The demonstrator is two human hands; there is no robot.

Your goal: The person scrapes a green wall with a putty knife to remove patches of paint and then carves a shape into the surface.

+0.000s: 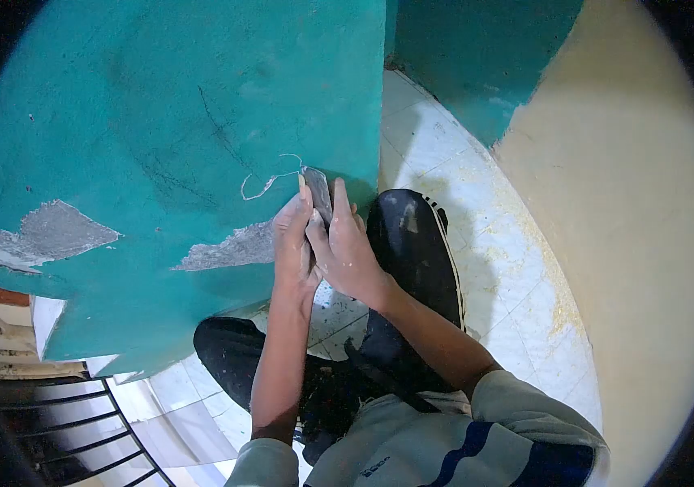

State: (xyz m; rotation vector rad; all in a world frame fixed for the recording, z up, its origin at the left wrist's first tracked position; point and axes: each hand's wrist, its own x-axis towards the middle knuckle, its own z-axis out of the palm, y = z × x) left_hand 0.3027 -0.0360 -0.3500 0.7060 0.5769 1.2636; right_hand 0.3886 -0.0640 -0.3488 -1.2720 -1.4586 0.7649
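A flat grey scraper blade (317, 193) sticks out above my hands, its top corner against the teal wall (160, 138). My left hand (292, 235) is closed around its left side, thumb pointing up along the blade. From the right, my right hand (348, 253) grips the same tool, with the index finger stretched along it. The tool's handle is hidden by my hands. Beside the blade's tip, a thin curl of peeled paint (259, 188) marks the wall. A bare grey patch (233, 248) lies just left of my left hand. Whitish dust coats both hands.
Another bare patch (63, 231) shows farther left on the wall. My bent knees (412, 243) in dark trousers are close below the wall. Yellowish debris (562, 308) is scattered on the white tiled floor (493, 243). A black metal railing (79, 422) stands at lower left, a cream wall (631, 178) at right.
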